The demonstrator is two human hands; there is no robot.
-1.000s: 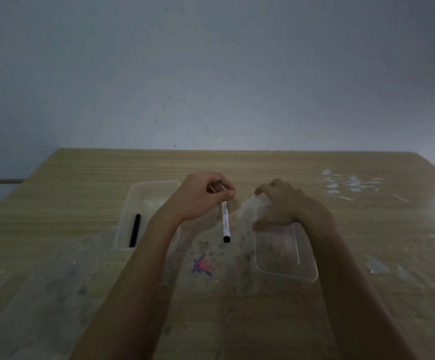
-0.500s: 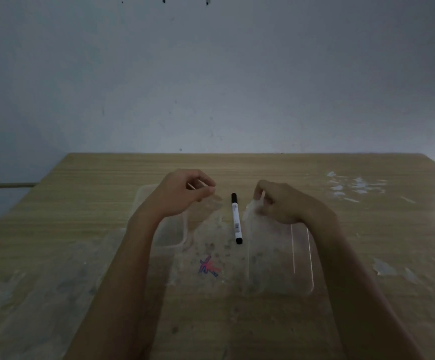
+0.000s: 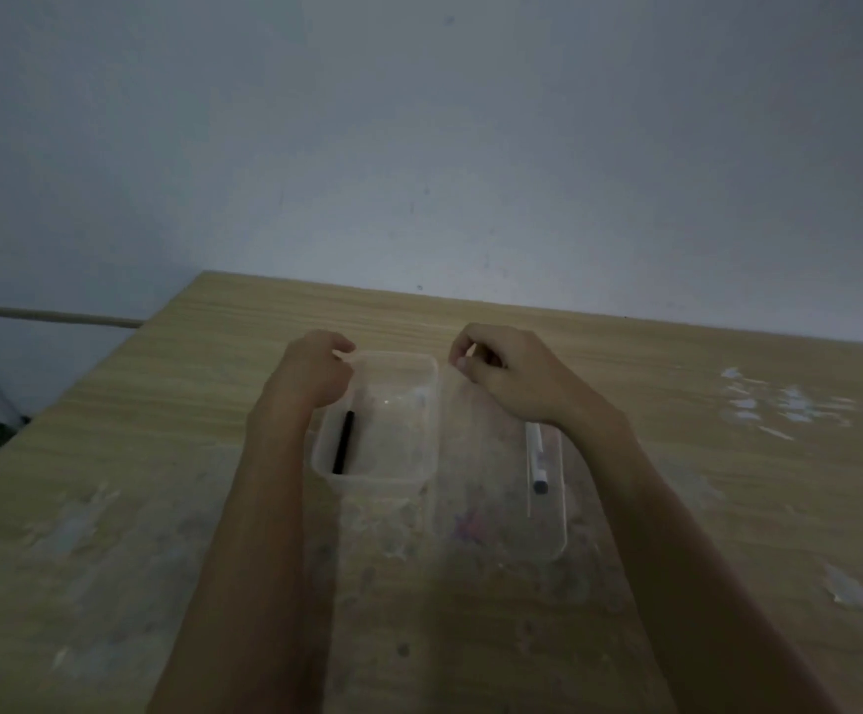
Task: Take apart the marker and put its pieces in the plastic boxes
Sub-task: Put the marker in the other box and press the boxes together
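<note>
Two clear plastic boxes sit side by side on the wooden table. The left box [image 3: 421,404] holds a thin black marker piece [image 3: 342,441] along its left wall. Inside the right box [image 3: 560,528] lies the white marker barrel [image 3: 536,458], its dark end toward me. My left hand [image 3: 313,371] is curled at the far left corner of the left box, fingers pinched on its rim. My right hand [image 3: 509,376] is curled over the far edge of the right box and seems to grip it. Part of the barrel is hidden under my right wrist.
The table [image 3: 161,481] is worn, with pale scuffed patches and a small coloured mark [image 3: 470,525] near the right box. White flecks [image 3: 784,404] lie at the far right. A grey wall stands right behind the table; its left edge drops off.
The white barrel, held in my left hand and then seen between the boxes, now lies in the right box. My left hand moved to the left box. The camera swung and tilted.
</note>
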